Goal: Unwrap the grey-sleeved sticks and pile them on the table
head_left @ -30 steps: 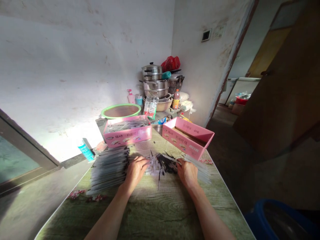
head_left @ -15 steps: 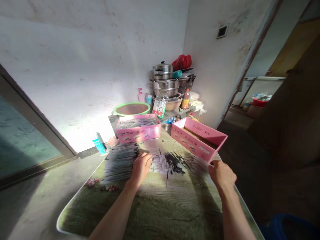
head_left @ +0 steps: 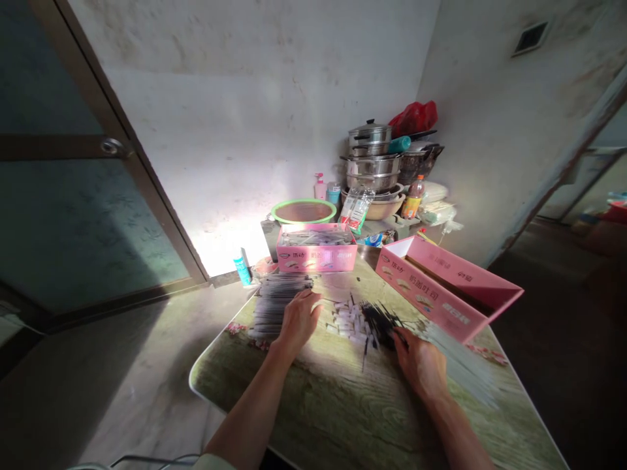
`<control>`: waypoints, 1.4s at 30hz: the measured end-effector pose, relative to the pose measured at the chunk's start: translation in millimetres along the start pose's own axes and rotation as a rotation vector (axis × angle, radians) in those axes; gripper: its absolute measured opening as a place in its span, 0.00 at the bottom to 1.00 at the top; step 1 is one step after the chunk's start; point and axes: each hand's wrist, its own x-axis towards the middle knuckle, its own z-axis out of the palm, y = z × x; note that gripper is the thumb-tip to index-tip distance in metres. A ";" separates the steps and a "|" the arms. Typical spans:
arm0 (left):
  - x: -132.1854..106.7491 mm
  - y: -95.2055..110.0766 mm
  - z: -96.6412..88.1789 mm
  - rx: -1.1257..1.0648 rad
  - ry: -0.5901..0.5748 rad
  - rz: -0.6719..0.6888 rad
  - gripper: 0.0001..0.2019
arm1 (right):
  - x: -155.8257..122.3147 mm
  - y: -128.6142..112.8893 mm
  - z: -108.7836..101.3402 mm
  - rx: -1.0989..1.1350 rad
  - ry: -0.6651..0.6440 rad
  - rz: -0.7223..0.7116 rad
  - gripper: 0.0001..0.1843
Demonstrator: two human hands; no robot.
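My left hand (head_left: 300,320) hovers at the right edge of a bundle of long, thin greyish sticks (head_left: 274,307), its fingers curled together around a small white piece (head_left: 317,303). My right hand (head_left: 422,363) is at the right side of a heap of thin black sticks (head_left: 379,321), with thumb and fingertips pinched on a black stick; the fingertips are partly hidden. Between the hands lie several short white pieces (head_left: 349,320). A spread of pale translucent strips (head_left: 460,365) lies right of my right hand.
Behind the bundle stands a pink box (head_left: 318,258) full of translucent strips. Another pink box (head_left: 431,294) is tilted at the right edge of the wood-patterned table (head_left: 343,405). Farther back are a green-rimmed sieve (head_left: 284,219), stacked pots (head_left: 372,173) and a bottle (head_left: 413,199).
My right hand has moved from the right box's lower corner leftward to the black sticks. My left hand stays beside the grey bundle. The view has turned left.
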 end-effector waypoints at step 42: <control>-57.3 -1.9 -18.7 -0.012 -0.286 -0.072 0.07 | -0.4 -1.9 -8.8 0.284 0.052 0.012 0.19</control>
